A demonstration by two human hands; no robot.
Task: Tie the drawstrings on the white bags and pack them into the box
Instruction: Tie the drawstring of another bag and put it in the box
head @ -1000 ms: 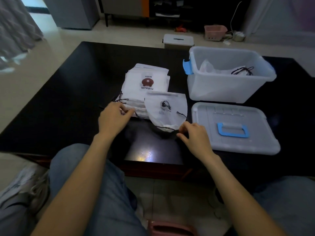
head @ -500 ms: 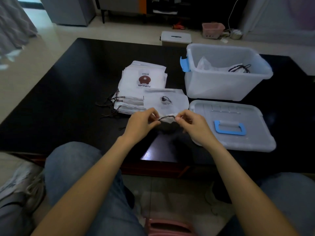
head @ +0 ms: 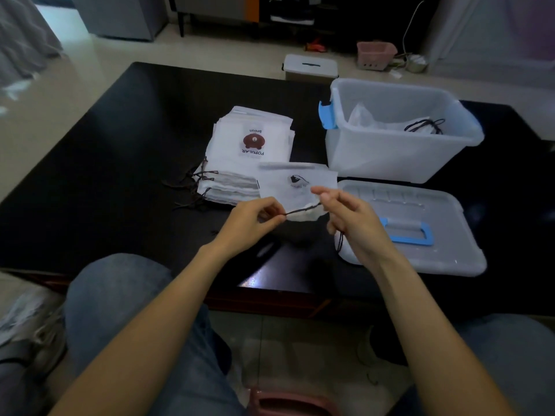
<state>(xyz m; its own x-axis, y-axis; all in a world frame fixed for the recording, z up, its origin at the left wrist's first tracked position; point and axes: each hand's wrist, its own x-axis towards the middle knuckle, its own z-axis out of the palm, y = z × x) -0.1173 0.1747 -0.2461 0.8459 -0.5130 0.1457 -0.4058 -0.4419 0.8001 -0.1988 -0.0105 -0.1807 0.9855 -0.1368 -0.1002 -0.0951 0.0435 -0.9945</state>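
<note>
We see the left hand (head: pixel 250 223) pinching a dark drawstring (head: pixel 301 210) of the white bag (head: pixel 295 187) above the table (head: pixel 120 163); the right hand (head: pixel 354 226) fingers grasp its other end; the stack (head: pixel 249 157) beside reads "POPULAR" and "broun"; the box (head: pixel 396 130) stands behind.

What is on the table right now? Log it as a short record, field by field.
left hand: left hand pinches the drawstring
right hand: right hand holds the drawstring's other end
bag in work: white bag, lifted at its mouth
stack: untied bags, left of the box
box: open box, bags inside
lid: lid flat on the table
</note>
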